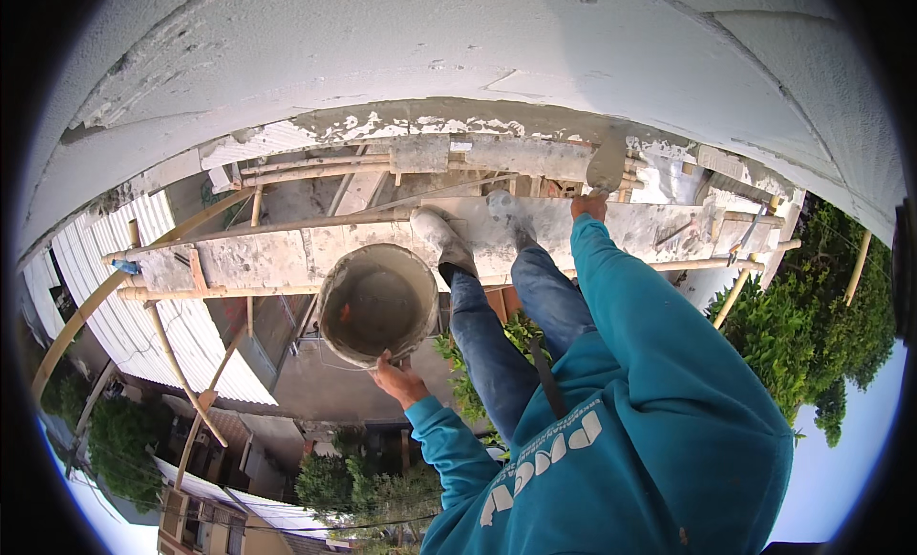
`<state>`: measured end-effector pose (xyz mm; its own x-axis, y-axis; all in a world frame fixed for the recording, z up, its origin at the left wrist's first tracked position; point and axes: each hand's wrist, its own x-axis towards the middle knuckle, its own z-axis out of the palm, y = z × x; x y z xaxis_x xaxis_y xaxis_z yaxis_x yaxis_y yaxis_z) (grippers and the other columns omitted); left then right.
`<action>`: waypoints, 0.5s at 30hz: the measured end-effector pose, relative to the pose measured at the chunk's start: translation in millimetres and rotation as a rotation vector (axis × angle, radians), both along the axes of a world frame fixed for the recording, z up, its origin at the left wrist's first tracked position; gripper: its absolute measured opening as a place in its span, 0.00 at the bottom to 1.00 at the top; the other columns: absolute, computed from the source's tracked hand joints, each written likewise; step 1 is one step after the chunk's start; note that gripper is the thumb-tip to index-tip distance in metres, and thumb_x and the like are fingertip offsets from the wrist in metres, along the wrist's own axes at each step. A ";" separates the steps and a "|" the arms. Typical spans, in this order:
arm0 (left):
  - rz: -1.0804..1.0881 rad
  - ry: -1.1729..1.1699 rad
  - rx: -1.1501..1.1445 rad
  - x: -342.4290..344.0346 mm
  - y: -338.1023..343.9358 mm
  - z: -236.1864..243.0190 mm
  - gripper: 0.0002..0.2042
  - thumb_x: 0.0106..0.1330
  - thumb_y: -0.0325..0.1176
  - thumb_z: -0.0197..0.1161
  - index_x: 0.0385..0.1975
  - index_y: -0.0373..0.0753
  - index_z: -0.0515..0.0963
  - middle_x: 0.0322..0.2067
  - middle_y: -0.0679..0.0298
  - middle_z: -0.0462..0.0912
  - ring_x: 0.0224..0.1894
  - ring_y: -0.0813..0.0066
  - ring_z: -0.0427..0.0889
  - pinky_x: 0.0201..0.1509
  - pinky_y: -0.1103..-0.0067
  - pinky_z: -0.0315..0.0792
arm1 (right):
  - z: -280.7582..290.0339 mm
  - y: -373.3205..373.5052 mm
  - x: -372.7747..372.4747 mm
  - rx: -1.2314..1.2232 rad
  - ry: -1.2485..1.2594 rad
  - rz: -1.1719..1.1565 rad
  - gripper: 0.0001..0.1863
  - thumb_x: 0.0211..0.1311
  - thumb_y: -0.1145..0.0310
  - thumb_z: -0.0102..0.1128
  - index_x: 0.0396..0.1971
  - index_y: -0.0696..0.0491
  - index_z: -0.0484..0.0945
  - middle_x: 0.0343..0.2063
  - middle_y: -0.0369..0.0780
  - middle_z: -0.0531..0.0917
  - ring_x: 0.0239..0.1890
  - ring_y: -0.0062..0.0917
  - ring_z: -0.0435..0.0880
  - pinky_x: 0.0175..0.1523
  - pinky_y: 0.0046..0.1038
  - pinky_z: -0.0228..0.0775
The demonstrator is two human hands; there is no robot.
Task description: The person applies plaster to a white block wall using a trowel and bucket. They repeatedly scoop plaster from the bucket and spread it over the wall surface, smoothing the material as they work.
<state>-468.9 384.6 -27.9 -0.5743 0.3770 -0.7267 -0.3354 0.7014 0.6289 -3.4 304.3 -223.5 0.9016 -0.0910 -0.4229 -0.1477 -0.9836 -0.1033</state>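
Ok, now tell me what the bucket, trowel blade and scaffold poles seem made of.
Bucket: probably plastic or rubber, dull grey; its wall looks too caked to be sure.
Trowel blade: likely metal, from its thin, flat shape; it looks matte and grey, apparently smeared.
Scaffold poles: probably bamboo, tan and fairly smooth, judging by their round, slender form, though plain wood is possible.
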 end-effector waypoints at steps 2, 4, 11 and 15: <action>-0.046 0.028 -0.011 -6.4 1.0 0.6 0.31 0.51 0.24 0.57 0.61 0.43 0.65 0.56 0.59 0.68 0.55 0.56 0.69 0.52 0.56 0.70 | -20.5 8.5 -9.4 0.030 0.022 -0.012 0.33 0.56 0.63 0.58 0.59 0.59 0.58 0.49 0.61 0.75 0.51 0.53 0.77 0.57 0.45 0.71; -0.012 0.022 -0.041 -11.5 3.4 -2.4 0.31 0.51 0.24 0.57 0.61 0.43 0.65 0.56 0.59 0.68 0.55 0.56 0.69 0.53 0.56 0.69 | -47.7 23.6 -34.5 -0.021 -0.005 0.244 0.33 0.57 0.60 0.59 0.58 0.63 0.61 0.50 0.60 0.76 0.56 0.51 0.74 0.60 0.39 0.68; 0.019 0.020 -0.024 -25.7 8.1 -4.7 0.30 0.52 0.24 0.57 0.61 0.43 0.66 0.56 0.58 0.68 0.54 0.57 0.70 0.51 0.57 0.71 | -41.1 135.3 -198.2 0.093 0.095 0.307 0.37 0.61 0.63 0.55 0.68 0.58 0.52 0.59 0.54 0.69 0.58 0.48 0.73 0.58 0.42 0.70; -0.024 0.030 0.004 -37.3 6.5 -4.1 0.29 0.53 0.23 0.56 0.60 0.42 0.66 0.55 0.58 0.68 0.54 0.58 0.70 0.50 0.59 0.72 | 1.2 196.5 -260.6 0.235 0.157 0.393 0.34 0.60 0.64 0.58 0.64 0.55 0.56 0.51 0.50 0.72 0.48 0.46 0.79 0.50 0.45 0.74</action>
